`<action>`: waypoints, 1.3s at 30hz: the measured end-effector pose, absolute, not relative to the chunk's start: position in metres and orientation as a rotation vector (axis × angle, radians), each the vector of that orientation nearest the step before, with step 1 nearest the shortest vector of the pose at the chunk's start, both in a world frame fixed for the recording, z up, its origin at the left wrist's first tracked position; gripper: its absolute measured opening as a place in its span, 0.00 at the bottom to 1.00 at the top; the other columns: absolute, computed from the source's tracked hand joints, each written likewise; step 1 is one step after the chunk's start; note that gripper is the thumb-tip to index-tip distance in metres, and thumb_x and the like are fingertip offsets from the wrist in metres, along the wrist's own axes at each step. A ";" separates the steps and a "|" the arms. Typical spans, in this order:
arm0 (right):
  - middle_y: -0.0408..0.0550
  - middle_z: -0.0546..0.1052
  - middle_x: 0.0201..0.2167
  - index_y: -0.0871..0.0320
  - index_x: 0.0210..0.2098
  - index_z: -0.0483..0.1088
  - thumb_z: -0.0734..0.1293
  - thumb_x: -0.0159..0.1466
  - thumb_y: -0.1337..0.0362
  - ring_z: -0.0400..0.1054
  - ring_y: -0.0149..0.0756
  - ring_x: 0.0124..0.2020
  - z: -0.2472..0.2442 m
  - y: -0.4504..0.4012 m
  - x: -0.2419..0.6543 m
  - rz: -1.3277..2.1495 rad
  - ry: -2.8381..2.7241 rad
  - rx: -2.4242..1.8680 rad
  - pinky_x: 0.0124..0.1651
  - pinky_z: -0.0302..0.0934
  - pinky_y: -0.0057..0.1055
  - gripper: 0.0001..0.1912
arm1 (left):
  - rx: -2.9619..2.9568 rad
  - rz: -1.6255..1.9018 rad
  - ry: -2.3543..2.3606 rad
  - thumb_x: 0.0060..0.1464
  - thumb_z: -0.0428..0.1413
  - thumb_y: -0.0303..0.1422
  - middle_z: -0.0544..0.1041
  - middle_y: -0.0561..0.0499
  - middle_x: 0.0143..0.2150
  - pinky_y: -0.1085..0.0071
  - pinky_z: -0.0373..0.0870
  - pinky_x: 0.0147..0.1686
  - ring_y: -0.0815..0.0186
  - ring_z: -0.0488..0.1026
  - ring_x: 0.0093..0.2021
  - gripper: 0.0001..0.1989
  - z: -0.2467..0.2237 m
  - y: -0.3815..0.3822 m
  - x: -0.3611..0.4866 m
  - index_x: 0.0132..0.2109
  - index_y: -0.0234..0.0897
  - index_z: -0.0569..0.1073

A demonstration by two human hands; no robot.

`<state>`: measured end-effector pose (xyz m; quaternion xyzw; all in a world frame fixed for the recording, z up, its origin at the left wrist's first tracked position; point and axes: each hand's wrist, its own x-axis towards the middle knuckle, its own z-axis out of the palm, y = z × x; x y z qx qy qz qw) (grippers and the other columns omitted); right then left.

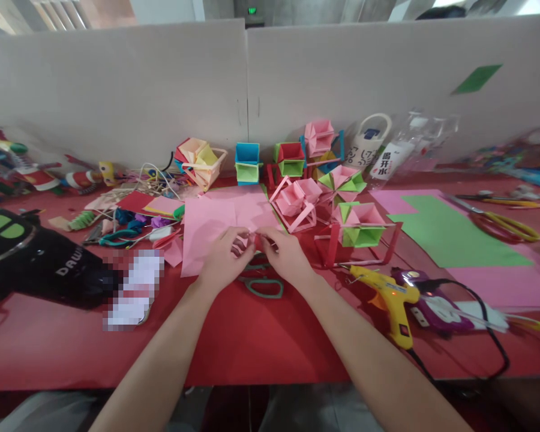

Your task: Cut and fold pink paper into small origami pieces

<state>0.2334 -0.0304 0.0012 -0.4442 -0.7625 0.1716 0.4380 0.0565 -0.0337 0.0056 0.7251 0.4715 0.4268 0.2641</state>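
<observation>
My left hand (227,255) and my right hand (281,252) meet over the middle of the red table. Between their fingertips is a small piece of pink paper (252,236), mostly hidden by the fingers. Both hands are closed in a pinch on it. Scissors with grey-green handles (264,288) lie just below the hands, their blades partly covered. Pink paper sheets (209,225) lie flat behind and to the left of the hands. A pink folded-paper wheel on a stand (294,201) stands just beyond my right hand.
More folded-paper wheels (360,225) stand behind and right. A yellow glue gun (389,297) rests on the right, its cord near a purple power strip (441,309). Green paper (459,237) and yellow-red-handled scissors (504,225) lie farther right. A black DAWN-marked bin (45,258) lies left.
</observation>
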 end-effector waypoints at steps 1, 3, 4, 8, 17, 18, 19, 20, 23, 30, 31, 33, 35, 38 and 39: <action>0.50 0.80 0.43 0.57 0.45 0.74 0.60 0.64 0.74 0.74 0.38 0.43 0.002 -0.031 0.234 0.433 -1.869 -1.096 0.45 0.67 0.33 0.16 | 1.884 1.163 1.277 0.54 0.60 0.35 0.76 0.46 0.46 0.73 0.73 0.30 0.68 0.74 0.33 0.17 0.006 -0.033 0.056 0.51 0.37 0.71; 0.49 0.80 0.44 0.56 0.45 0.74 0.60 0.65 0.72 0.74 0.37 0.43 0.004 -0.033 0.234 0.461 -1.826 -1.080 0.43 0.67 0.31 0.15 | 1.744 1.154 1.263 0.52 0.62 0.39 0.75 0.42 0.53 0.74 0.72 0.27 0.68 0.75 0.33 0.24 0.008 -0.031 0.053 0.54 0.37 0.70; 0.49 0.80 0.43 0.55 0.45 0.75 0.60 0.65 0.71 0.75 0.37 0.42 0.006 -0.034 0.234 0.480 -1.812 -1.071 0.42 0.67 0.31 0.15 | 1.690 1.132 1.241 0.51 0.63 0.40 0.74 0.42 0.55 0.74 0.71 0.26 0.69 0.75 0.32 0.25 0.009 -0.030 0.052 0.55 0.38 0.70; 0.48 0.80 0.42 0.54 0.44 0.75 0.59 0.66 0.71 0.74 0.36 0.41 0.009 -0.037 0.233 0.537 -1.785 -0.994 0.40 0.67 0.30 0.15 | 1.541 1.032 1.095 0.54 0.60 0.43 0.79 0.48 0.39 0.73 0.72 0.26 0.70 0.73 0.26 0.25 0.013 -0.027 0.050 0.54 0.34 0.72; 0.46 0.78 0.36 0.56 0.36 0.72 0.59 0.59 0.74 0.72 0.34 0.37 0.011 -0.036 0.230 0.685 -1.599 -0.962 0.43 0.67 0.33 0.13 | 1.613 1.193 1.031 0.56 0.58 0.35 0.78 0.52 0.28 0.72 0.71 0.29 0.68 0.75 0.28 0.12 0.017 -0.028 0.048 0.46 0.35 0.77; 0.45 0.78 0.36 0.56 0.35 0.71 0.59 0.58 0.74 0.72 0.34 0.35 0.011 -0.036 0.230 0.721 -1.577 -0.955 0.43 0.67 0.33 0.12 | 1.641 1.207 1.035 0.55 0.58 0.34 0.77 0.52 0.28 0.72 0.71 0.29 0.68 0.74 0.28 0.10 0.018 -0.028 0.048 0.44 0.35 0.77; 0.45 0.78 0.35 0.55 0.34 0.71 0.59 0.58 0.74 0.71 0.33 0.34 0.011 -0.036 0.229 0.752 -1.557 -0.943 0.42 0.67 0.32 0.12 | 1.659 1.215 1.026 0.55 0.59 0.33 0.77 0.52 0.28 0.72 0.72 0.30 0.68 0.74 0.27 0.09 0.019 -0.029 0.048 0.42 0.36 0.78; 0.44 0.78 0.35 0.55 0.34 0.70 0.60 0.57 0.74 0.71 0.32 0.34 0.011 -0.036 0.229 0.779 -1.543 -0.930 0.42 0.67 0.32 0.11 | 1.668 1.217 1.009 0.55 0.59 0.32 0.78 0.52 0.28 0.72 0.72 0.30 0.68 0.74 0.27 0.08 0.020 -0.029 0.048 0.41 0.36 0.78; 0.44 0.77 0.34 0.55 0.33 0.69 0.61 0.57 0.74 0.72 0.32 0.33 0.008 -0.035 0.228 0.843 -1.522 -0.906 0.39 0.68 0.31 0.09 | 1.693 1.205 0.995 0.55 0.58 0.32 0.79 0.51 0.31 0.72 0.73 0.31 0.68 0.75 0.28 0.07 0.020 -0.029 0.047 0.40 0.36 0.78; 0.45 0.78 0.35 0.55 0.33 0.69 0.62 0.57 0.71 0.71 0.33 0.31 0.005 -0.033 0.227 0.906 -1.514 -0.912 0.38 0.68 0.31 0.07 | 1.814 1.126 0.986 0.58 0.55 0.32 0.79 0.46 0.45 0.69 0.74 0.36 0.66 0.77 0.36 0.08 0.014 -0.026 0.039 0.43 0.37 0.77; 0.45 0.78 0.34 0.55 0.33 0.69 0.62 0.57 0.72 0.71 0.33 0.31 0.005 -0.033 0.227 0.894 -1.517 -0.914 0.38 0.68 0.32 0.07 | 1.821 1.101 0.985 0.58 0.56 0.32 0.79 0.47 0.45 0.69 0.74 0.37 0.66 0.77 0.36 0.08 0.015 -0.027 0.039 0.43 0.37 0.77; 0.45 0.78 0.34 0.55 0.33 0.69 0.62 0.57 0.72 0.72 0.33 0.32 0.005 -0.033 0.227 0.875 -1.529 -0.918 0.40 0.69 0.33 0.07 | 1.835 1.050 1.005 0.57 0.57 0.34 0.80 0.48 0.44 0.70 0.73 0.37 0.65 0.76 0.38 0.09 0.018 -0.028 0.039 0.44 0.38 0.77; 0.45 0.78 0.35 0.55 0.33 0.70 0.61 0.59 0.72 0.72 0.34 0.34 0.005 -0.034 0.227 0.866 -1.543 -0.920 0.42 0.69 0.33 0.08 | 1.831 1.041 1.026 0.57 0.59 0.36 0.80 0.48 0.40 0.70 0.72 0.37 0.64 0.76 0.38 0.09 0.021 -0.029 0.040 0.43 0.38 0.77; 0.46 0.78 0.37 0.55 0.35 0.70 0.61 0.61 0.72 0.73 0.34 0.36 0.004 -0.036 0.227 0.855 -1.564 -0.907 0.43 0.68 0.33 0.08 | 1.779 1.072 1.037 0.55 0.60 0.36 0.80 0.48 0.38 0.69 0.72 0.37 0.64 0.76 0.38 0.08 0.022 -0.028 0.042 0.39 0.37 0.77; 0.46 0.78 0.37 0.56 0.35 0.70 0.61 0.62 0.72 0.73 0.34 0.36 0.004 -0.036 0.227 0.841 -1.574 -0.904 0.43 0.68 0.34 0.08 | 1.757 1.077 1.030 0.54 0.61 0.35 0.80 0.48 0.37 0.69 0.72 0.38 0.64 0.76 0.38 0.07 0.021 -0.027 0.042 0.38 0.37 0.77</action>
